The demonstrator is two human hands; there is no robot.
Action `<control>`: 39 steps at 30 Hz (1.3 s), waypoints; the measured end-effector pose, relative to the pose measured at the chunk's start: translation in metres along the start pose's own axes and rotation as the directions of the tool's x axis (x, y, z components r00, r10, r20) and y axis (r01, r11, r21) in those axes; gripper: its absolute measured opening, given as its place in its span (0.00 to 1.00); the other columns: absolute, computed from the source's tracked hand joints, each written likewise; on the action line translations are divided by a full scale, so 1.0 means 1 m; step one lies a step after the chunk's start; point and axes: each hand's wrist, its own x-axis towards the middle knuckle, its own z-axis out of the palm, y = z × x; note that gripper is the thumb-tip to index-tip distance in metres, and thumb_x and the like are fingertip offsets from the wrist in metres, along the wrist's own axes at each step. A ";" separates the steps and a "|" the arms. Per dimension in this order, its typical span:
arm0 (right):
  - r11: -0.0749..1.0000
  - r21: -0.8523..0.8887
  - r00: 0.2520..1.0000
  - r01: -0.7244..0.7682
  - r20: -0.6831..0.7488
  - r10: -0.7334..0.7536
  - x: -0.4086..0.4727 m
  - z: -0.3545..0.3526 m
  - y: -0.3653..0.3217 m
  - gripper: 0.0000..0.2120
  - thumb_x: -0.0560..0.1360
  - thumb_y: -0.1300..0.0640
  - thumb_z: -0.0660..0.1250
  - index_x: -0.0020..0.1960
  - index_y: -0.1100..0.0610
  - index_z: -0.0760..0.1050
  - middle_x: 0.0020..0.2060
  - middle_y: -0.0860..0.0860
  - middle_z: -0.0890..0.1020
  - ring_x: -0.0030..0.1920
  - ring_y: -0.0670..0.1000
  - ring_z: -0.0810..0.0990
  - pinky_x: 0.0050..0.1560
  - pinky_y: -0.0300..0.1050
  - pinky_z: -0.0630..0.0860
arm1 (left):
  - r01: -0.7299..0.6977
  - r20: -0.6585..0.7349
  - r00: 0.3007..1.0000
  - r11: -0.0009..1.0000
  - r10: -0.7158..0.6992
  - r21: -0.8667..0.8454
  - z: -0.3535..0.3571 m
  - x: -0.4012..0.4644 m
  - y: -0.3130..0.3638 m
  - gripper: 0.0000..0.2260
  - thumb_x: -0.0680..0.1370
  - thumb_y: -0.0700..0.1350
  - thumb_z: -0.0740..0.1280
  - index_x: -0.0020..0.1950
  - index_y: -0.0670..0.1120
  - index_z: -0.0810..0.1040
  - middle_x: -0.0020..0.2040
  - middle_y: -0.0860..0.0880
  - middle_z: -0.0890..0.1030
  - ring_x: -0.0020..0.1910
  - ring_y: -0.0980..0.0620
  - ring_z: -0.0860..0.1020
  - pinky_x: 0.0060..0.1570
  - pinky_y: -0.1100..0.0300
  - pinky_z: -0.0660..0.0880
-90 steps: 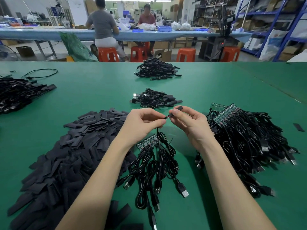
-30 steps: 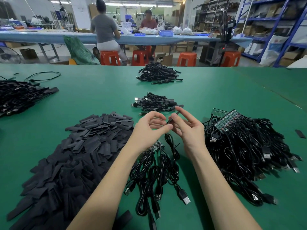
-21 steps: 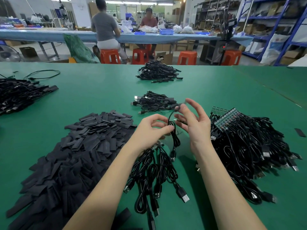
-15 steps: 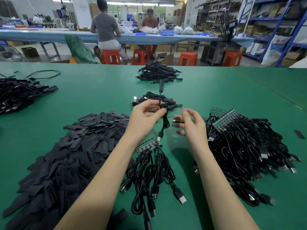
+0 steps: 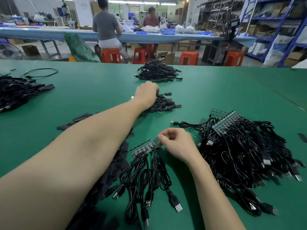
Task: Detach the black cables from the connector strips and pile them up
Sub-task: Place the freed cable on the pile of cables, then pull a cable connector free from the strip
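Reaching far now, left hand (image 5: 147,94) laying a freed cable on the small pile (image 5: 163,103) mid-desk, fingers hidden, grip hard to tell. Curling loosely beside the near connector strip (image 5: 143,147), right hand (image 5: 177,145) holding nothing, getting ready for another cable.

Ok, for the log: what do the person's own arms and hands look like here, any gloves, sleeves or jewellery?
Both arms are bare as far as the frame shows: no sleeve edge is visible on either forearm. The left hand and right hand wear no gloves, and no watch, wristband or ring can be seen. Nothing is taped or marked on them. The upper arms are out of view.
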 end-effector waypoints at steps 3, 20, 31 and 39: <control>1.000 -0.026 1.000 0.002 0.004 -0.002 0.000 -0.001 0.000 0.06 0.77 0.49 0.68 0.43 0.47 0.82 0.34 0.39 0.85 0.32 0.36 0.79 0.34 0.32 0.70 | 0.000 0.064 0.998 1.000 0.001 -0.028 0.014 -0.002 -0.006 0.12 0.78 0.38 0.68 0.62 0.44 0.81 0.60 0.40 0.80 0.58 0.38 0.79 0.59 0.49 0.76; 0.973 -0.093 0.969 -0.210 0.111 0.219 -0.004 -0.006 -0.018 0.06 0.67 0.53 0.80 0.41 0.51 0.85 0.31 0.46 0.84 0.32 0.44 0.81 0.34 0.36 0.75 | 0.149 0.344 0.939 0.892 0.007 -0.426 -0.017 -0.153 -0.023 0.06 0.77 0.54 0.71 0.51 0.54 0.83 0.47 0.58 0.83 0.45 0.66 0.78 0.52 0.65 0.73; 0.820 0.530 0.958 -0.215 0.277 0.073 -0.009 -0.024 -0.013 0.10 0.72 0.70 0.74 0.50 0.60 0.82 0.39 0.54 0.85 0.36 0.47 0.82 0.37 0.36 0.80 | 0.240 0.358 0.927 0.560 0.111 -0.793 -0.028 -0.156 -0.031 0.05 0.73 0.45 0.77 0.46 0.54 0.84 0.41 0.51 0.86 0.41 0.56 0.81 0.52 0.58 0.75; 0.757 0.642 0.976 -0.125 0.215 -0.021 -0.007 -0.031 -0.016 0.08 0.73 0.63 0.75 0.51 0.56 0.82 0.39 0.48 0.85 0.34 0.44 0.81 0.38 0.37 0.79 | 0.282 0.297 0.954 0.259 0.023 -0.924 -0.028 -0.155 -0.019 0.04 0.73 0.44 0.77 0.43 0.52 0.84 0.45 0.47 0.87 0.42 0.53 0.82 0.48 0.62 0.76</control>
